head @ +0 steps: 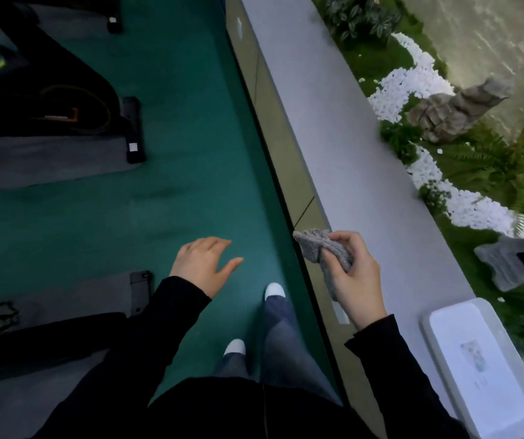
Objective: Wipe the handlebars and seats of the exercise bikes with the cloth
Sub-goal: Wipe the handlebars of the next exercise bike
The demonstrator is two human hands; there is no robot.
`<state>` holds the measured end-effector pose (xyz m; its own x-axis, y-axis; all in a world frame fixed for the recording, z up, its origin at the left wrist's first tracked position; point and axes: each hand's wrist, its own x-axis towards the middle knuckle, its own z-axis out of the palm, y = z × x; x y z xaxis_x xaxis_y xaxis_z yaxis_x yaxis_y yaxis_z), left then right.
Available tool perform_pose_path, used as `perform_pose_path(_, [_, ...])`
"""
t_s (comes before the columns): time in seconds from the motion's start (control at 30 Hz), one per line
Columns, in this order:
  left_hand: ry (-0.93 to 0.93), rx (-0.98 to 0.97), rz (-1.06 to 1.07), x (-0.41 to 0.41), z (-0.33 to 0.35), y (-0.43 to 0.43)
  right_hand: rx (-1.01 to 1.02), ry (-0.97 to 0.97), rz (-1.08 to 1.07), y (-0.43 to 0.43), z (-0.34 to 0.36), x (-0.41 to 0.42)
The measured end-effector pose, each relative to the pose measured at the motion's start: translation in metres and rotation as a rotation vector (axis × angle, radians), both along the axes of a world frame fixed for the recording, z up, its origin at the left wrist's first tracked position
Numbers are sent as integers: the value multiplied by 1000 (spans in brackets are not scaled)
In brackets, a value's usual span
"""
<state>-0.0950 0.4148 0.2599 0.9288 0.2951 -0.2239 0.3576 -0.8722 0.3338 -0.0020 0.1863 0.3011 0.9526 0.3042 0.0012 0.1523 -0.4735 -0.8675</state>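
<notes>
Sleeves: black, coming in from the bottom edge, one to each of the hands.
Left hand (203, 264): lower centre, palm down over the floor, fingers straight and loosely spread, holding nothing.
Right hand (354, 282): right of centre, fingers and thumb curled round the cloth.
Cloth (319, 248): grey, knobbly and folded. One end pokes out to the upper left of the right hand and a strip hangs below the palm. It is in the air above the dark line where the floor meets the ledge, well apart from every bike.
Shoes: two white toes, one (275, 291) just below the left hand and one (235, 346) nearer the bottom, under grey-blue trousers (283, 337).
White box (482, 365): lower right corner, lid shut, pale grey rim, at the ledge's outer side.
Nearest bike (16, 340): lower left edge, with only a black frame and pedal in view, standing on a grey mat (64, 296).
Floor (175, 160): dark green, filling the middle.
Ledge (333, 160): pale grey, running diagonally from top centre to lower right.
Second bike (64, 99): left middle, a black body with a foot bar at its right end, standing on another grey mat (48, 166).
Third bike (115, 17): top left, with only a black foot showing.
Garden: right side beyond the ledge, with white pebbles (406, 87), a grey rock (457, 109), ferns (501, 160) and a stone lantern (520, 258).
</notes>
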Motion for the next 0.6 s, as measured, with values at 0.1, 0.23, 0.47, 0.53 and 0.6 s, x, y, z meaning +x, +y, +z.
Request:
perform_pose_path(0.1, [25, 9, 73, 19, -7, 11, -8, 6, 121, 26, -3, 43])
perform_pose_path(0.23, [52, -5, 205, 50, -11, 25, -3, 0, 255, 59, -2, 106])
perform_pose_path(0.47, [42, -6, 429, 98, -6, 54, 9, 46, 381, 100, -4, 203])
perform_pose_path(0.53, [41, -1, 475, 106, -6, 63, -7, 59, 416, 114, -7, 223])
perform_pose_path(0.6, [51, 5, 518, 111, -6, 72, -16, 55, 445, 130, -9, 238])
